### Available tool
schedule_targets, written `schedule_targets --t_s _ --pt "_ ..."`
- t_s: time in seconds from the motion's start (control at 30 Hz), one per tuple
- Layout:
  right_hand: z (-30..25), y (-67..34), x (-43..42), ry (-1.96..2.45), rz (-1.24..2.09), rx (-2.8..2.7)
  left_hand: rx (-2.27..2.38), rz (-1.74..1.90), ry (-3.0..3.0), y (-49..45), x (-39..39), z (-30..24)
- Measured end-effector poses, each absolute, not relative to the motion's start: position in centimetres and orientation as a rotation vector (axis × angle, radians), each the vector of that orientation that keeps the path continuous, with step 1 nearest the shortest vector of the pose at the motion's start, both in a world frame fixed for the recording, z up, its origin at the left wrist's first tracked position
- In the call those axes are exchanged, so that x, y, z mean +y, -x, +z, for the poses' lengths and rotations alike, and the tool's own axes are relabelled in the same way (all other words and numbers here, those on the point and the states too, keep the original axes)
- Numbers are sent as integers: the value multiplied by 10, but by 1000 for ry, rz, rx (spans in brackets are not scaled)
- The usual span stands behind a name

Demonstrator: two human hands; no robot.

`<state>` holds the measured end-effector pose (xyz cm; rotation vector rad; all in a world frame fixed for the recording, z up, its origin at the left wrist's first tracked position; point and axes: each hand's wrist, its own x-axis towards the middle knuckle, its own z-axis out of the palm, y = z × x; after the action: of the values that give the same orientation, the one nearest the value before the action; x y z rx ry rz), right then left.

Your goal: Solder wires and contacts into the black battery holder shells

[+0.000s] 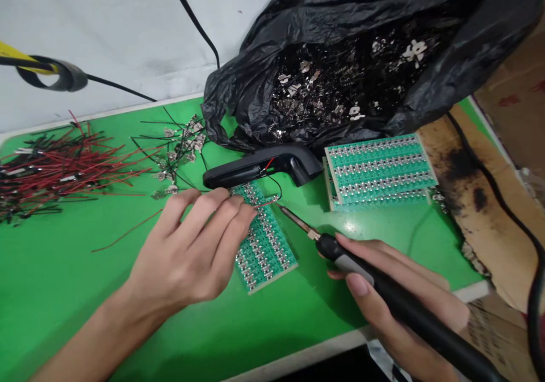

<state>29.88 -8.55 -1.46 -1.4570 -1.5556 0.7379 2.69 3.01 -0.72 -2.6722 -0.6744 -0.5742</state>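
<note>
My right hand (395,291) is wrapped round a black soldering iron (366,277). Its metal tip points up and left, close to the bare end of a red wire (267,203). My left hand (196,246) is closed, its fingertips pinching that wire above a green circuit board (276,243). Several rows of silvery solder points run along the board, and the hand covers part of it. Just behind lies a curved black plastic housing (238,166). A thin black wire (280,186) loops from it towards the iron's tip.
A pile of red and black wires (72,169) lies left, beside small metal contacts with wires (183,146). An open black plastic bag (238,101) of metal parts stands behind. Stacked green boards (381,166) lie right, near scorched cardboard (489,200) and a black cable (502,192).
</note>
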Motion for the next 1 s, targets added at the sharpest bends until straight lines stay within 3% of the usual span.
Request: schedule_targets --t_s 1.0 --pt "-12 -299 -88 1475 755 -1548 -691 -570 2694 -27 28 -5"
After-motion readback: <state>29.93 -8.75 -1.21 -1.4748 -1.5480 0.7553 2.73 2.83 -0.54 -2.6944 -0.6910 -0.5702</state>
